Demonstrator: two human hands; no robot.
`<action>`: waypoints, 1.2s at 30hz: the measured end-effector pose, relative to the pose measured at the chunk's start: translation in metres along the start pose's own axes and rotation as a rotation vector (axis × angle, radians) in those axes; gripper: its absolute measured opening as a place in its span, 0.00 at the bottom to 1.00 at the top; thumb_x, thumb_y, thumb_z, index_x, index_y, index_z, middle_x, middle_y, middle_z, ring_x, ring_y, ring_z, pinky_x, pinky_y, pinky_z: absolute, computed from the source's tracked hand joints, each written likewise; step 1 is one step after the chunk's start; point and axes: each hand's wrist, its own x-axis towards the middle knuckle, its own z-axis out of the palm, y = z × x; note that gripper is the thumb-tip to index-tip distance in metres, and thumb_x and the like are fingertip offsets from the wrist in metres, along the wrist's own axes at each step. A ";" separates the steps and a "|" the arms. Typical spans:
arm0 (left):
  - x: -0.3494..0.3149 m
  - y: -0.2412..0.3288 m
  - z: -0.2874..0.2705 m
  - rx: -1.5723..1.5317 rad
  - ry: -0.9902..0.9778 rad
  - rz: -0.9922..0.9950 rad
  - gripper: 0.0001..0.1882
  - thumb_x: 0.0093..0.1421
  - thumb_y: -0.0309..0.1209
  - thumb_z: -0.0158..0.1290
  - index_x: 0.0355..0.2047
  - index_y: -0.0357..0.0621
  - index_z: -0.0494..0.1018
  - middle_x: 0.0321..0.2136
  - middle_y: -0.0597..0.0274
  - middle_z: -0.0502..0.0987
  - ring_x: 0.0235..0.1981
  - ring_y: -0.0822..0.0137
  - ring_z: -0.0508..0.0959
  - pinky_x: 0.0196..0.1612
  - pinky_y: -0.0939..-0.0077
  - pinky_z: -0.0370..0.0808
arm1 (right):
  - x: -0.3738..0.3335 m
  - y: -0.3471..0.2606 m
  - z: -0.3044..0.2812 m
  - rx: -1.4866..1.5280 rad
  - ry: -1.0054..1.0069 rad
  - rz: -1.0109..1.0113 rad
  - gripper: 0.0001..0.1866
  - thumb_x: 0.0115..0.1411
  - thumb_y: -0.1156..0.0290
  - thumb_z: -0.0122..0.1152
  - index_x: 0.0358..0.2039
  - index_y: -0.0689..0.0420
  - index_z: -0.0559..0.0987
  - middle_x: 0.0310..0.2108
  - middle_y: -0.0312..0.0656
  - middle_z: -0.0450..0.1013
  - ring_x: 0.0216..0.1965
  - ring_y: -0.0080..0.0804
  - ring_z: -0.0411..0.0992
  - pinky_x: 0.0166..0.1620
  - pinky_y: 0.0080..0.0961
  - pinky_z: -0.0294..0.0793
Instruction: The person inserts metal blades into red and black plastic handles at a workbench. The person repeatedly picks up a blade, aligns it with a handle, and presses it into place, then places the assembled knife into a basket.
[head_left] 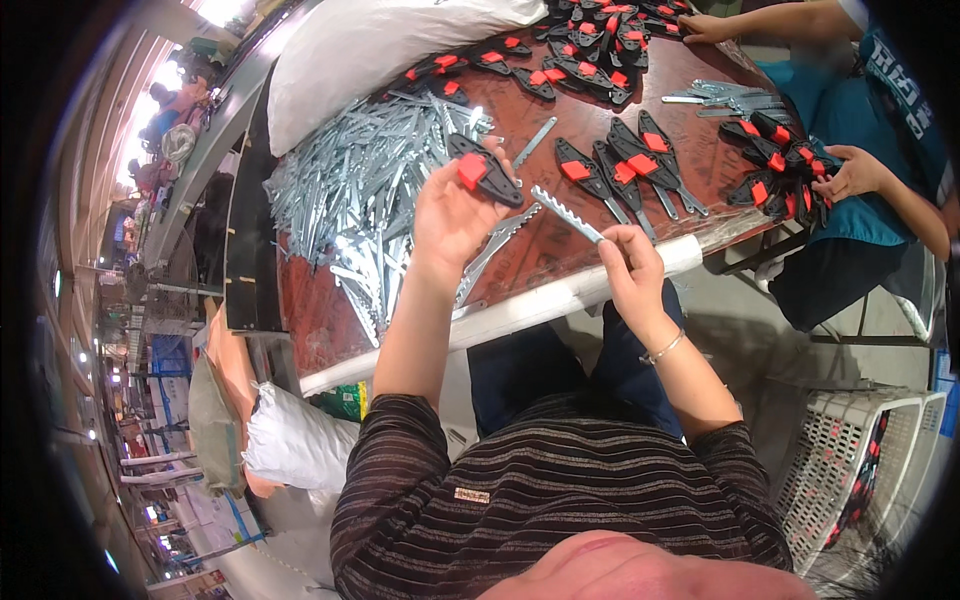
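Observation:
My left hand [450, 212] is closed on a black plastic part with a red tab [484, 172], held above the near table edge. Between the fingers and thumb of my right hand [632, 268] is a toothed metal strip [566, 214], its free end close to the black part but apart from it. Left of my hands spreads a large heap of metal strips [350, 170]. To the right lie several black parts with metal strips sticking out of them [630, 165]. A few loose toothed strips [500, 245] lie under my hands.
The reddish table [320, 310] has a white padded front edge [540, 312]. A white sack [370, 60] lies at the back left, and many black-and-red parts [590, 60] are piled behind. A co-worker's hand [855, 172] touches another pile at right. A white crate [840, 440] stands below.

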 end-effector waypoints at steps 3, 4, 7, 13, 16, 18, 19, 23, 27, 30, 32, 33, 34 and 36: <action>-0.013 -0.005 -0.007 -0.038 -0.120 -0.116 0.34 0.63 0.44 0.44 0.61 0.32 0.52 0.47 0.54 0.69 0.45 0.60 0.71 0.46 0.62 0.72 | -0.008 -0.009 -0.001 0.081 0.015 -0.005 0.04 0.60 0.75 0.55 0.34 0.61 0.72 0.23 0.28 0.65 0.22 0.12 0.58 0.25 0.12 0.58; -0.016 -0.004 -0.009 -0.003 -0.158 -0.144 0.34 0.64 0.45 0.44 0.61 0.33 0.51 0.47 0.54 0.69 0.45 0.60 0.71 0.45 0.63 0.72 | -0.008 -0.012 -0.003 0.073 0.015 -0.006 0.04 0.60 0.74 0.55 0.34 0.61 0.72 0.23 0.28 0.65 0.22 0.12 0.58 0.25 0.12 0.58; -0.020 -0.003 -0.010 0.141 -0.245 -0.220 0.34 0.66 0.46 0.39 0.63 0.34 0.49 0.46 0.55 0.69 0.44 0.62 0.71 0.43 0.68 0.73 | -0.006 -0.020 -0.010 0.030 0.019 -0.031 0.04 0.60 0.75 0.55 0.34 0.61 0.72 0.22 0.28 0.64 0.21 0.12 0.57 0.25 0.12 0.57; -0.027 -0.002 -0.001 0.698 -0.172 -0.119 0.36 0.59 0.38 0.53 0.61 0.32 0.53 0.47 0.54 0.67 0.48 0.62 0.70 0.48 0.68 0.71 | 0.001 -0.031 -0.021 -0.102 0.047 -0.077 0.04 0.60 0.74 0.55 0.34 0.61 0.72 0.21 0.30 0.65 0.19 0.12 0.57 0.24 0.13 0.57; -0.023 -0.002 -0.006 1.610 -0.150 0.375 0.36 0.52 0.31 0.61 0.58 0.31 0.59 0.46 0.57 0.67 0.48 0.63 0.70 0.51 0.72 0.68 | 0.001 -0.038 -0.025 -0.143 0.038 -0.075 0.04 0.60 0.74 0.55 0.33 0.61 0.73 0.23 0.32 0.68 0.21 0.14 0.60 0.25 0.13 0.60; -0.027 -0.003 0.004 1.843 -0.095 0.533 0.35 0.45 0.25 0.64 0.55 0.37 0.65 0.45 0.58 0.69 0.47 0.61 0.70 0.53 0.73 0.66 | 0.001 -0.040 -0.028 -0.189 0.027 -0.067 0.05 0.60 0.74 0.56 0.33 0.62 0.73 0.23 0.33 0.69 0.22 0.15 0.63 0.26 0.13 0.62; -0.033 -0.004 0.016 1.933 -0.083 0.570 0.35 0.44 0.25 0.63 0.55 0.39 0.66 0.44 0.57 0.69 0.47 0.61 0.70 0.52 0.72 0.66 | 0.001 -0.041 -0.028 -0.179 0.023 -0.071 0.05 0.60 0.74 0.56 0.34 0.62 0.73 0.24 0.33 0.69 0.23 0.16 0.64 0.27 0.14 0.63; -0.037 0.001 0.023 2.035 -0.171 0.636 0.35 0.41 0.24 0.63 0.54 0.44 0.68 0.44 0.55 0.69 0.46 0.58 0.70 0.51 0.71 0.67 | 0.002 -0.050 -0.030 -0.195 -0.004 -0.086 0.04 0.59 0.75 0.57 0.34 0.62 0.73 0.26 0.36 0.71 0.26 0.17 0.68 0.29 0.15 0.66; -0.039 0.001 0.028 2.074 -0.203 0.622 0.34 0.42 0.22 0.62 0.54 0.43 0.68 0.43 0.55 0.70 0.45 0.58 0.71 0.50 0.70 0.68 | 0.003 -0.054 -0.030 -0.259 -0.044 -0.104 0.04 0.58 0.75 0.58 0.32 0.60 0.74 0.23 0.36 0.72 0.24 0.18 0.69 0.28 0.15 0.66; -0.040 0.003 0.028 2.103 -0.250 0.637 0.34 0.42 0.21 0.62 0.53 0.43 0.69 0.43 0.55 0.71 0.45 0.57 0.71 0.50 0.70 0.68 | 0.003 -0.065 -0.031 -0.388 -0.076 -0.062 0.04 0.56 0.74 0.60 0.31 0.59 0.75 0.19 0.37 0.71 0.20 0.24 0.71 0.26 0.16 0.67; -0.040 0.006 0.025 2.154 -0.303 0.634 0.33 0.43 0.20 0.61 0.53 0.42 0.69 0.43 0.55 0.71 0.45 0.56 0.72 0.50 0.69 0.69 | 0.009 -0.070 -0.037 -0.509 -0.167 -0.176 0.04 0.55 0.74 0.60 0.30 0.57 0.75 0.17 0.38 0.71 0.19 0.30 0.71 0.25 0.20 0.67; -0.038 0.007 0.026 2.198 -0.385 0.632 0.33 0.42 0.20 0.61 0.53 0.42 0.69 0.44 0.54 0.72 0.45 0.56 0.72 0.49 0.69 0.69 | 0.012 -0.072 -0.042 -0.571 -0.211 -0.228 0.04 0.54 0.73 0.60 0.30 0.57 0.74 0.16 0.39 0.70 0.18 0.33 0.71 0.25 0.21 0.67; -0.037 0.007 0.031 2.240 -0.468 0.629 0.33 0.42 0.20 0.61 0.52 0.42 0.69 0.44 0.54 0.72 0.45 0.55 0.72 0.49 0.69 0.70 | 0.016 -0.074 -0.047 -0.572 -0.278 -0.198 0.04 0.54 0.73 0.60 0.30 0.56 0.74 0.17 0.39 0.71 0.19 0.34 0.71 0.24 0.23 0.67; -0.037 0.007 0.034 2.279 -0.562 0.604 0.33 0.42 0.21 0.61 0.52 0.42 0.69 0.44 0.54 0.72 0.45 0.55 0.73 0.48 0.68 0.71 | 0.025 -0.080 -0.055 -0.571 -0.410 -0.137 0.04 0.54 0.73 0.60 0.30 0.56 0.74 0.18 0.41 0.71 0.20 0.38 0.71 0.24 0.26 0.67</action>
